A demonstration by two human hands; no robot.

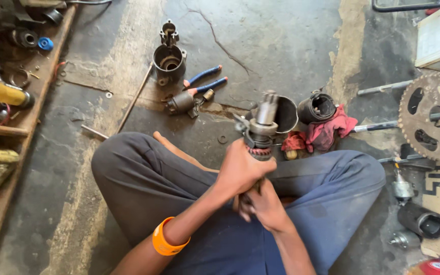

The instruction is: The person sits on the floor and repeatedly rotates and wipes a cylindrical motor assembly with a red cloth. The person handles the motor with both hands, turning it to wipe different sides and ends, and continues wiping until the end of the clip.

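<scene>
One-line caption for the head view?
Seated on a workshop floor, left hand and right hand grip a greasy motor armature.

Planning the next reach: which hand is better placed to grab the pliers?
Left, probably: the left hand grips the shaft higher, on the side of the pliers; the right hand holds it lower, nearer the lap.

We see a greasy grey metal motor shaft [262, 127] | upright, tilted slightly right | toothed gear end on top, reddish copper windings just below | lower part hidden in our grip | held above our crossed legs, near centre of the scene, off the floor.
</scene>
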